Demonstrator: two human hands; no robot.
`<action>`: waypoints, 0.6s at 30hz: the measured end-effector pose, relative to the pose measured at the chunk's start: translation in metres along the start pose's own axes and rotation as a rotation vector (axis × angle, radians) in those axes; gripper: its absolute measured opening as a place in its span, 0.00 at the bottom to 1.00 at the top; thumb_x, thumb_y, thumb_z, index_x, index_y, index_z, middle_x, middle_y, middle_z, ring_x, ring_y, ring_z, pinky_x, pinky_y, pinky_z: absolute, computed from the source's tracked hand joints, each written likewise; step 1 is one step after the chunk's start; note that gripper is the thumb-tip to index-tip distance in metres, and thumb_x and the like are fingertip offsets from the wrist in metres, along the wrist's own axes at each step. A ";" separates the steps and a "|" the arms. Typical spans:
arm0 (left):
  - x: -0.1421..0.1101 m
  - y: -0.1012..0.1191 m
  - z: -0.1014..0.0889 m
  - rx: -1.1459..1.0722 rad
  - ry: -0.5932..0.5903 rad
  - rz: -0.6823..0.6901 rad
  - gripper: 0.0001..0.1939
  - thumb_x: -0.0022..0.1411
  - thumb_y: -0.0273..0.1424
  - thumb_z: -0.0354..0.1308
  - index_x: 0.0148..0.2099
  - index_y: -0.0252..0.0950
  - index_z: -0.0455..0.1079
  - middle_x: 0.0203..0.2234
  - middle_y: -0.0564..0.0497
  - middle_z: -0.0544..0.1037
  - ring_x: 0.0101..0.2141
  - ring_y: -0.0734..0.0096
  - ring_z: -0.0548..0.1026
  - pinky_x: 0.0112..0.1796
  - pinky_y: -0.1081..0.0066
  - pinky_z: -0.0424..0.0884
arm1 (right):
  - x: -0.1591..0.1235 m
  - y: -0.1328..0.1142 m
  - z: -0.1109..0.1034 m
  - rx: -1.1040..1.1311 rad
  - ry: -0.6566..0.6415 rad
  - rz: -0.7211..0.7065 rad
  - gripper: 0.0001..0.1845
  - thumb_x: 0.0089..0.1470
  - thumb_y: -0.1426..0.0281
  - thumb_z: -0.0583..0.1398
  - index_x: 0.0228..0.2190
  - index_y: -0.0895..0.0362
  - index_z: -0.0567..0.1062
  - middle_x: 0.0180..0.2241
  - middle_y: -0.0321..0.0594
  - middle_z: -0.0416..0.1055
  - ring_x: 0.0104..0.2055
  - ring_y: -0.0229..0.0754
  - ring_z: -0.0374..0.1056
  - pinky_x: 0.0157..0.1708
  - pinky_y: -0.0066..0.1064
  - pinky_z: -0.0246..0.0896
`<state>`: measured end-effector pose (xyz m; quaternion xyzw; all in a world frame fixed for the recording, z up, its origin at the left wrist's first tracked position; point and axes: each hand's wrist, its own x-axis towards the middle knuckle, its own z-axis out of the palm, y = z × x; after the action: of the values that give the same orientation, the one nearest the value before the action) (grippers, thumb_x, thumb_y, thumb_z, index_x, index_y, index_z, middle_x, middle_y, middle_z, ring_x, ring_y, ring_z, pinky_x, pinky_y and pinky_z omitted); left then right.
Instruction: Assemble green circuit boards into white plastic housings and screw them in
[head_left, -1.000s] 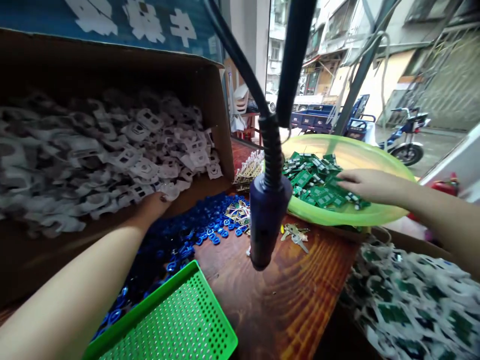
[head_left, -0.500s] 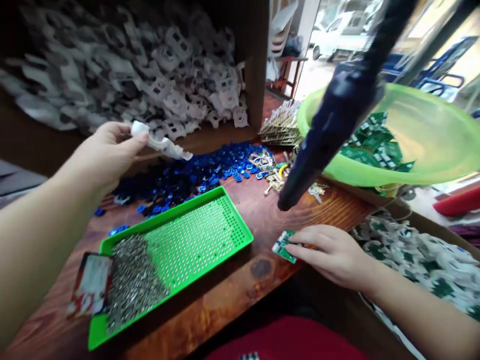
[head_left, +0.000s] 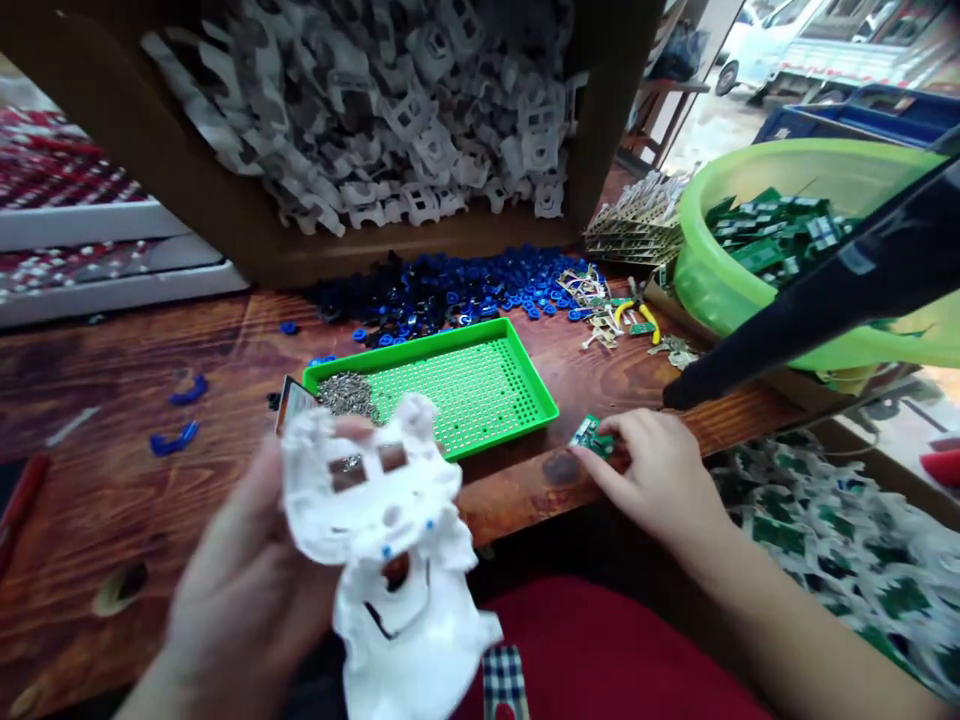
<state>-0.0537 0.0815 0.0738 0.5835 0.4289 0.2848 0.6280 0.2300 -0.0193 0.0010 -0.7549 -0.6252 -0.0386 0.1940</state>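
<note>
Close to the camera, my left hand (head_left: 247, 570) is closed on a white plastic housing (head_left: 405, 540) with cut-out windows and two small blue dots. At the table's front edge, my right hand (head_left: 652, 470) pinches a green circuit board (head_left: 592, 437) between thumb and fingers. Between and beyond the hands lies a green perforated tray (head_left: 465, 385), with a heap of small metal screws (head_left: 349, 395) at its left end. A dark, hanging electric screwdriver (head_left: 780, 325) slants in from the right, its tip above the table near my right hand.
A cardboard box (head_left: 277, 255) of white housings stands at the back. Blue plastic parts (head_left: 480, 285) are heaped before it. A yellow-green basin (head_left: 720, 290) holds circuit boards. Yellow-handled pliers (head_left: 649, 320) lie among scraps. Housings with boards (head_left: 832, 510) fill a box at lower right.
My left hand has brought the housing from the big box close to the camera. My right hand has left the basin with a circuit board and is at the table edge. The view has turned left.
</note>
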 end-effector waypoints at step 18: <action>-0.024 -0.048 0.069 -1.044 -0.140 -0.548 0.30 0.62 0.50 0.42 0.40 0.33 0.75 0.27 0.43 0.81 0.24 0.63 0.78 0.27 0.66 0.75 | -0.022 0.002 0.013 0.038 0.041 0.002 0.09 0.54 0.63 0.57 0.33 0.56 0.70 0.33 0.39 0.69 0.37 0.42 0.63 0.40 0.36 0.55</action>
<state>-0.0113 0.0197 0.0286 0.0827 0.3248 0.2466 0.9093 0.2252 -0.0362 -0.0180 -0.7508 -0.6209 -0.0420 0.2213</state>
